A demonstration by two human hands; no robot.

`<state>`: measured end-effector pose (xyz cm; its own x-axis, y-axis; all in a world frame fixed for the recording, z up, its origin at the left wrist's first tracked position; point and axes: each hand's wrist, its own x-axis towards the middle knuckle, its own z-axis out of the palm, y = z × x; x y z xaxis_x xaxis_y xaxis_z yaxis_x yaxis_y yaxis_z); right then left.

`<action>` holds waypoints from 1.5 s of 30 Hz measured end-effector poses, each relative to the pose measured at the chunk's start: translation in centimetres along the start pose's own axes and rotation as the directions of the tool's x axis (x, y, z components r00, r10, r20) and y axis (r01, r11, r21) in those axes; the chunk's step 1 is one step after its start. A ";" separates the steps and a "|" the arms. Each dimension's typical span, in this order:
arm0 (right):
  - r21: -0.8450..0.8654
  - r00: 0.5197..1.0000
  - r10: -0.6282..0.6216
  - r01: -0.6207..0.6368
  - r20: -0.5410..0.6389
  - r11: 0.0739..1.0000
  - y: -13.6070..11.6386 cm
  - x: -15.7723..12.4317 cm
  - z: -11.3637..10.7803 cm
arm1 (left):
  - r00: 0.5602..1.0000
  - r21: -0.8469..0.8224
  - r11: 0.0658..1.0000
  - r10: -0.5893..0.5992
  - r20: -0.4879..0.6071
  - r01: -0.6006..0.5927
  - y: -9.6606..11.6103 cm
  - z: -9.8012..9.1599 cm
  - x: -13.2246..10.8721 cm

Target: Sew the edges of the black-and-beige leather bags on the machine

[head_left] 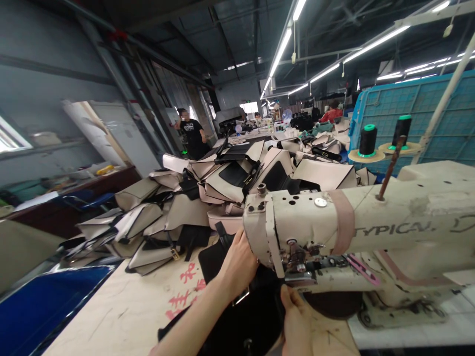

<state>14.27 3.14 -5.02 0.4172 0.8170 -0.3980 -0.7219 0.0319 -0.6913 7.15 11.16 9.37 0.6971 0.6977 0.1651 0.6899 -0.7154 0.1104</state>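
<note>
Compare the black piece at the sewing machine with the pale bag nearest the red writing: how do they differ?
Colour: the black piece is dark; the pale bag is cream with dark edging.
Place: the black piece lies by the sewing machine, the pale bag at the edge of the pile.
Handling: the left hand and right hand touch the black piece; neither touches the pale bag.
</note>
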 end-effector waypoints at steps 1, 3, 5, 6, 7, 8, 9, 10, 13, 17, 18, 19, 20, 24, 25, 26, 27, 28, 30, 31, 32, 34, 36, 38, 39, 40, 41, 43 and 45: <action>0.025 1.000 0.014 -0.015 0.009 1.000 -0.1 -0.1 0.0 | 0.997 0.037 0.997 -0.064 -0.052 0.066 1.1 0.4 -1.9; 0.053 1.000 0.013 -0.014 0.016 0.998 -0.4 -0.4 0.0 | 0.967 0.020 0.970 -0.241 -0.079 0.243 3.3 1.8 -5.5; 0.050 1.000 -0.007 0.006 0.013 0.999 -0.7 -0.7 -0.1 | 0.931 -0.079 0.927 -0.364 0.034 0.366 5.0 4.0 -7.5; 0.040 1.000 -0.018 0.018 0.010 0.999 -0.8 -0.7 -0.2 | 0.903 -0.113 0.896 -0.427 0.051 0.430 5.6 5.2 -7.7; 0.029 1.000 -0.024 0.024 0.010 0.999 -0.9 -0.8 -0.3 | 0.883 -0.153 0.870 -0.465 0.064 0.469 5.9 6.2 -7.4; 0.017 1.000 -0.025 0.025 0.013 1.000 -0.9 -0.7 -0.4 | 0.868 -0.196 0.847 -0.493 0.058 0.494 6.0 7.1 -6.7; 0.007 1.000 -0.022 0.022 0.016 1.000 -1.0 -0.7 -0.5 | 0.852 -0.231 0.824 -0.522 0.044 0.517 6.0 7.7 -5.8; -0.002 1.000 -0.016 0.016 0.018 1.000 -0.9 -0.6 -0.6 | 0.833 -0.248 0.802 -0.553 0.037 0.543 5.9 8.2 -4.8; -0.019 1.000 0.004 -0.003 0.013 1.000 -0.8 -0.2 -0.7 | 0.779 -0.207 0.755 -0.624 0.069 0.623 5.5 8.7 -2.8; -0.005 1.000 0.005 -0.005 0.002 1.000 -0.7 -0.2 -0.6 | 0.750 -0.288 0.698 -0.645 0.145 0.656 4.5 9.4 -2.6; 0.002 1.000 0.003 -0.003 -0.003 1.000 -0.7 -0.2 -0.6 | 0.737 -0.331 0.667 -0.656 0.164 0.667 4.2 9.7 -2.8; 0.010 1.000 0.003 -0.003 -0.008 1.000 -0.7 -0.3 -0.5 | 0.725 -0.367 0.638 -0.665 0.181 0.677 3.8 10.0 -2.9; 0.019 1.000 0.005 -0.005 -0.013 1.000 -0.6 -0.3 -0.5 | 0.716 -0.396 0.614 -0.672 0.191 0.682 3.5 10.4 -2.9; 0.091 0.999 0.036 -0.035 -0.002 0.995 -0.4 -0.4 -0.4 | 0.738 -0.457 0.609 -0.649 0.182 0.648 2.7 11.2 -2.9; 0.121 0.999 0.048 -0.048 0.001 0.991 -0.3 -0.5 -0.4 | 0.752 -0.450 0.626 -0.634 0.181 0.637 2.6 11.1 -2.9; 0.152 0.998 0.060 -0.060 0.004 0.987 -0.3 -0.5 -0.3 | 0.761 -0.432 0.645 -0.623 0.180 0.630 2.5 11.1 -2.9; 0.178 0.998 0.069 -0.069 0.005 0.982 -0.2 -0.5 -0.3 | 0.769 -0.406 0.666 -0.614 0.177 0.626 2.5 11.0 -2.8; 0.194 0.997 0.073 -0.072 0.005 0.978 -0.2 -0.5 -0.2 | 0.774 -0.379 0.685 -0.609 0.171 0.623 2.4 10.8 -2.8; 0.189 0.998 0.067 -0.066 0.003 0.980 -0.3 -0.5 -0.1 | 0.784 -0.344 0.710 -0.601 0.157 0.614 2.3 10.6 -2.7; 0.172 0.998 0.060 -0.058 -0.006 0.983 -0.4 -0.5 -0.1 | 0.786 -0.338 0.716 -0.599 0.153 0.611 2.3 10.4 -2.7; 0.140 0.998 0.051 -0.048 -0.021 0.989 -0.5 -0.5 -0.1 | 0.788 -0.339 0.717 -0.597 0.152 0.609 2.3 10.3 -2.7; 0.057 0.998 0.031 -0.028 -0.055 0.998 -0.7 -0.5 -0.1 | 0.785 -0.349 0.710 -0.600 0.153 0.611 2.4 10.0 -2.6; -0.018 0.997 0.010 -0.011 -0.074 1.000 -1.0 -0.5 -0.2 | 0.774 -0.351 0.699 -0.616 0.145 0.623 2.6 9.9 -2.7; -0.057 0.997 0.000 -0.004 -0.074 0.998 -1.4 -0.6 -0.4 | 0.761 -0.345 0.690 -0.634 0.136 0.636 2.8 9.8 -2.7; -0.066 0.997 -0.002 -0.003 -0.072 0.998 -1.5 -0.7 -0.4 | 0.757 -0.343 0.687 -0.640 0.133 0.641 2.8 9.8 -2.7; -0.078 0.997 -0.004 -0.002 -0.073 0.997 -1.6 -0.7 -0.4 | 0.753 -0.341 0.684 -0.644 0.132 0.645 2.9 9.9 -2.7; -0.090 0.997 -0.007 0.000 -0.074 0.996 -1.8 -0.8 -0.4 | 0.752 -0.342 0.682 -0.645 0.134 0.646 2.9 9.9 -2.7; -0.117 0.997 -0.013 0.003 -0.081 0.993 -2.0 -0.8 -0.3 | 0.748 -0.344 0.678 -0.649 0.135 0.650 2.8 9.9 -2.6; -0.147 0.996 -0.021 0.008 -0.087 0.989 -2.2 -0.8 -0.2 | 0.746 -0.350 0.672 -0.651 0.140 0.652 2.8 9.8 -2.5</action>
<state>15.66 2.31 -3.36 0.4790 0.7629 -0.4343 -0.6296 -0.0463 -0.7756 9.22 7.81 -0.33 0.0984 0.9914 -0.0861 0.8505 -0.0388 0.5246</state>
